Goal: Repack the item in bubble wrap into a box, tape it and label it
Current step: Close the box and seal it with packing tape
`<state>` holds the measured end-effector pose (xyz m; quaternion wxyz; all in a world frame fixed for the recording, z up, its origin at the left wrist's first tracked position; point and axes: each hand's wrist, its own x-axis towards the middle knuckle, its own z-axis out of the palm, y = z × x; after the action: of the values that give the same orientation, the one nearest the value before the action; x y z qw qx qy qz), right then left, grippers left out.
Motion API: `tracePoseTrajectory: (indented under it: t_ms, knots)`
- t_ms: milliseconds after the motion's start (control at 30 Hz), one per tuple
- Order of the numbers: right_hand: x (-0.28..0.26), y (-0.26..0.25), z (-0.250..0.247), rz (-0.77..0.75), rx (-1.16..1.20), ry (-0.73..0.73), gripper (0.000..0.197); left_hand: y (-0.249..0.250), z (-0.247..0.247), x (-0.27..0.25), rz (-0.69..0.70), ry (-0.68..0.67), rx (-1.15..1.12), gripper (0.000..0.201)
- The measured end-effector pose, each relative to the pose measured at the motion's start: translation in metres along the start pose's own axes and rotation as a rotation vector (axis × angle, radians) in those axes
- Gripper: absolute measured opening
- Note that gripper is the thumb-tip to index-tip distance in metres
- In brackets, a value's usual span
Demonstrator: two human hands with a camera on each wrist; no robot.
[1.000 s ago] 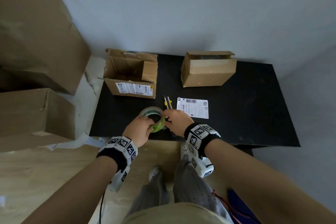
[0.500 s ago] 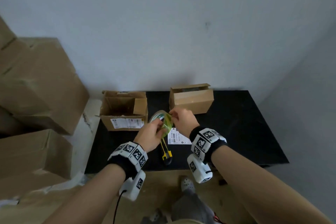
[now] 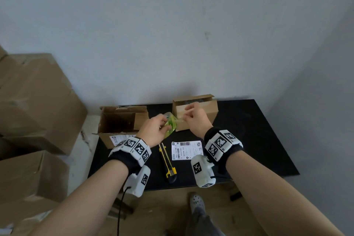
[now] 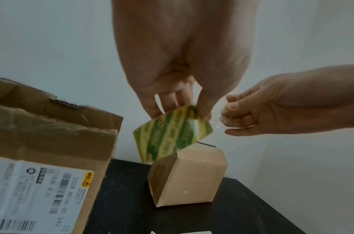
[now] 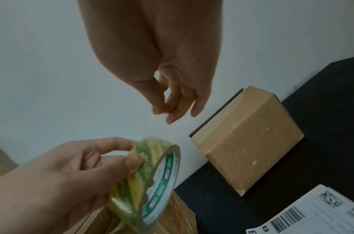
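Note:
My left hand holds a green-and-yellow tape roll in the air above the black table, fingers and thumb gripping its rim. Just right of it, my right hand pinches the clear tape end, a short strip drawn off the roll. In the right wrist view, thumb and forefinger are pressed together. Behind both hands stands a small brown box with its top flaps up; its contents are hidden from view. A printed shipping label lies flat near the front.
An open, torn box with an old label stands at the table's left end. A yellow utility knife lies beside the label sheet. Large cartons are stacked on the floor to the left. A grey wall runs close behind the table.
Both hands have lifted the tape roll off the table and carried it back toward the small box. The right hand has drawn slightly away from the roll with the tape end.

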<state>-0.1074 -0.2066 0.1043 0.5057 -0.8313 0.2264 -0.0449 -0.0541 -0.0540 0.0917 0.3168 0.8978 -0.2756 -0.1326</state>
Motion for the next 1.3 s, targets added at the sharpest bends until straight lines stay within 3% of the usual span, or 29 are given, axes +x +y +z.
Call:
tracePoseTrajectory:
  t_ms: [100, 200, 333, 600, 833, 933, 1100, 1300]
  knots:
    - [0.003, 0.0, -0.004, -0.022, 0.062, -0.032, 0.027, 0.002, -0.006, 0.006, -0.02, -0.026, -0.059, 0.042]
    - [0.008, 0.001, -0.01, -0.034, 0.043, -0.058, 0.026, 0.003, -0.009, 0.013, 0.019, -0.025, -0.08, 0.034]
    - [0.014, 0.006, -0.014, -0.078, 0.06, -0.002, 0.008, 0.004, -0.01, 0.023, 0.02, -0.065, -0.103, 0.028]
    - [0.03, 0.015, -0.021, -0.094, 0.151, 0.086, 0.007, 0.013, -0.015, 0.056, -0.046, -0.103, 0.035, 0.009]
    - [0.065, 0.035, -0.037, -0.024, 0.227, 0.111, 0.028, 0.032, -0.003, 0.09, -0.035, -0.088, 0.024, 0.01]
    - [0.083, 0.045, -0.039, 0.008, 0.185, 0.046, 0.036, 0.039, 0.003, 0.102, -0.044, -0.073, 0.024, 0.008]
    - [0.112, 0.064, -0.054, 0.015, 0.223, -0.027, 0.083, 0.035, 0.001, 0.122, -0.085, -0.058, 0.029, 0.007]
    - [0.135, 0.088, -0.065, -0.232, -0.608, -0.221, 0.078, 0.038, -0.005, 0.14, -0.098, -0.027, -0.099, 0.009]
